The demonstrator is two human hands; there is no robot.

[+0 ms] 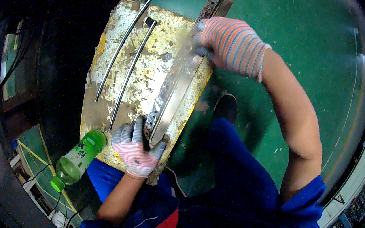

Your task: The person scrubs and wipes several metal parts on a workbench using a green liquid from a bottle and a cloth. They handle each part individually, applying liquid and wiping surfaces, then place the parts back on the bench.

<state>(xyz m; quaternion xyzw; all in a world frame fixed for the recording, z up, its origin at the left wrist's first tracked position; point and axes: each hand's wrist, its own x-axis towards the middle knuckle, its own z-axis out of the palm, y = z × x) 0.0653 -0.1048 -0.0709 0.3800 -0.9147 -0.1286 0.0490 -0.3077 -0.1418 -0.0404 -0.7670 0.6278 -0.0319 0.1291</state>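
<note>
My left hand (139, 148), in a striped work glove with grey fingertips, lies at the near end of a long flat metal strip (175, 103), its thumb and fingers on either side. My right hand (224, 44), in a matching glove, is blurred and closed over the strip's far part; what its fingers grip is hidden. Beside the strip runs a rusty perforated metal bar (153, 115). Both lie along the right side of a worn, paint-stained board (150, 73). Two thin shiny metal rods, one longer (123, 44) and one shorter (133, 71), lie to the left.
A green plastic bottle (79, 159) with a green cap lies tilted at the board's near left corner. My shoe (225, 107) stands on the green floor (286, 28) right of the board. Dark machinery and cables are at left; a pale rail (353, 174) curves at right.
</note>
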